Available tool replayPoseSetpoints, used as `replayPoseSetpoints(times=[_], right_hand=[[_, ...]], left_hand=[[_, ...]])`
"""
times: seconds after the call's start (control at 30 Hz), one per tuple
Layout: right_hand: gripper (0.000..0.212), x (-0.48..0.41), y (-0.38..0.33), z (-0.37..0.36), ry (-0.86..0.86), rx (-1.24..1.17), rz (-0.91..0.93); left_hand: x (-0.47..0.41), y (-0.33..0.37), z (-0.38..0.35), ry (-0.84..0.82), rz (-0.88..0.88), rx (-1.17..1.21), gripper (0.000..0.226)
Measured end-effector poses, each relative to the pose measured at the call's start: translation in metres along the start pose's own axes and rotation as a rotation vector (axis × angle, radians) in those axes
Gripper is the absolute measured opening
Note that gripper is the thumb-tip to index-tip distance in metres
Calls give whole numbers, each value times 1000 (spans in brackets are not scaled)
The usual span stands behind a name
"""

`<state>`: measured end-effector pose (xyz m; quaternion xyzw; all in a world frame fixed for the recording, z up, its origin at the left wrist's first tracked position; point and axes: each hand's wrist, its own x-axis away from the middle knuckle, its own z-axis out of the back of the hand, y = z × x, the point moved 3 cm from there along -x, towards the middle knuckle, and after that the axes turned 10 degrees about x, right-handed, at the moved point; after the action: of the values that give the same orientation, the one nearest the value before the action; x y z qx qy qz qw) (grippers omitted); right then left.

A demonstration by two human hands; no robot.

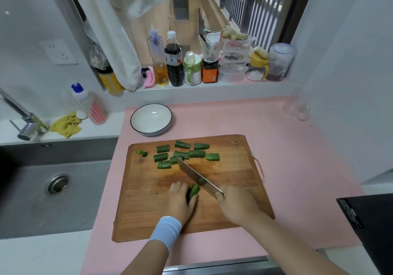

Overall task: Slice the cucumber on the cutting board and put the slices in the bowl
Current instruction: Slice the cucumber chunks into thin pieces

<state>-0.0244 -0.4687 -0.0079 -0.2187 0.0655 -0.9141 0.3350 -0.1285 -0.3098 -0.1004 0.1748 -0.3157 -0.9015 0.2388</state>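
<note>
While your left hand (pixel 180 200) curls over the cucumber (pixel 194 190) at the near middle of the board (pixel 229 168), your right hand (pixel 236 204) grips the knife (pixel 197 178), whose blade touches the cucumber's right side. Slices (pixel 182 154) lie at the board's far side. The bowl (pixel 151 118) stands beyond them on the bench (pixel 287 147).

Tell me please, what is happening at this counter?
A person is slicing cucumber on the cutting board. The left hand holds the uncut cucumber piece while the right hand grips the knife, its blade at that piece. Cut slices lie at the board's far side. The bowl behind it is empty.
</note>
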Motion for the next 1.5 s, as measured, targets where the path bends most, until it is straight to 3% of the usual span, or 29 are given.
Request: replayPoseSetpoints(times=[0.27, 0.87, 1.5], right_hand=[[24, 0, 0, -7, 22, 56, 76], [27, 12, -8, -9, 148, 155, 180], [25, 12, -2, 2, 66, 91, 95]], left_hand=[[-11, 10, -3, 20, -197, 62, 10], [-12, 13, 1, 61, -239, 87, 16], [-12, 14, 2, 65, -212, 96, 15]])
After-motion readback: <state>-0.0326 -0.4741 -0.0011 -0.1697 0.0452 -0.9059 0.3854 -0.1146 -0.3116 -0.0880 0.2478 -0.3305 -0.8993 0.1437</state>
